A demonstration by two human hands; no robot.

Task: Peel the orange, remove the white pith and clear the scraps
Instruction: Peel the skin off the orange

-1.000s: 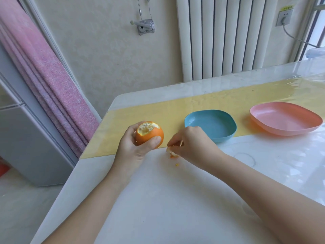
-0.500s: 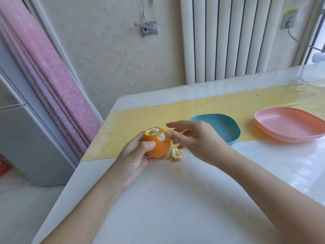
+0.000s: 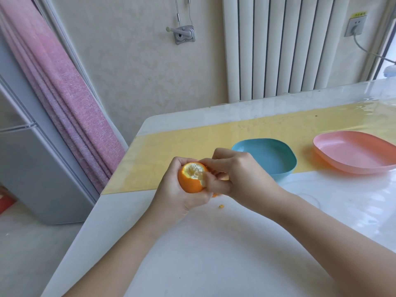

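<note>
the far side of the orange (image 3: 191, 181) is hidden behind both hands, so how much rind is gone there cannot be told. the top is bare, showing pale pith with a ragged edge; the lower part shows orange skin. the left hand (image 3: 175, 196) cups the fruit from below and behind, its fingers wrapped closely round it. the right hand (image 3: 242, 176) comes in from the right, its thumb against the torn edge of the rind and its fingers curled over the top; whether a piece of rind is pinched between them is hard to make out. a bit of orange peel (image 3: 215, 195) peeks out under the right hand, mostly covered. both forearms run off the bottom edge.

the orange is held just above the white table (image 3: 214, 243), near the front edge of a yellow runner (image 3: 182, 146). a small scrap (image 3: 221, 206) lies on the table just below the hands. a blue bowl (image 3: 285, 168) sits right behind the right hand, which covers its left corner. a pink plate (image 3: 353, 166) stands further right, cut off by the frame. behind are a white radiator (image 3: 278, 46), a wall socket (image 3: 355, 24) and a pink curtain (image 3: 64, 93).
</note>
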